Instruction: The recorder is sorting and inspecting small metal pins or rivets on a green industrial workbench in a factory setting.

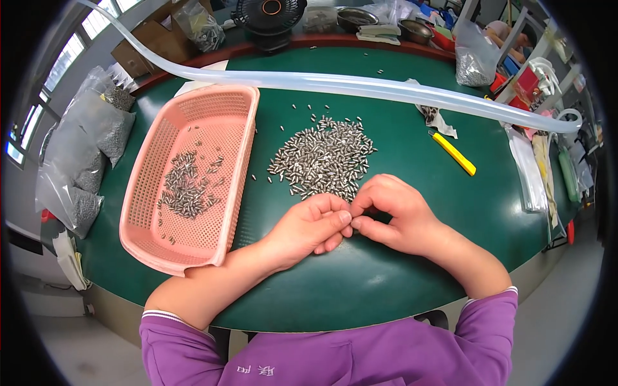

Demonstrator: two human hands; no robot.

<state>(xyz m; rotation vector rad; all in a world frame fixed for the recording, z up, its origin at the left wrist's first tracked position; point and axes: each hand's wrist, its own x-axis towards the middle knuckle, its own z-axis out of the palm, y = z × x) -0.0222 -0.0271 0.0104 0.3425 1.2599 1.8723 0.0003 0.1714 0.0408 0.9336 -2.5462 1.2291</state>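
My left hand (318, 224) and my right hand (391, 212) meet at the fingertips above the green table (309, 283). Both are closed in a pinch, and whatever lies between the fingers is too small or too hidden to make out. Just beyond them spreads a heap of small shiny metal pins (325, 156), with a few strays around its edge. Left of the heap, beside my left forearm, stands a pink perforated plastic basket (238, 193). More metal pins (187, 190) lie loosely on its bottom.
A translucent tube (360, 87) crosses the table's far side. At right lie a yellow utility knife (454, 154) and a crumpled wrapper (439, 122). Bags of metal parts (90, 148) line the left edge; another bag (475, 58) stands far right. A black fan (269, 19) is at the back.
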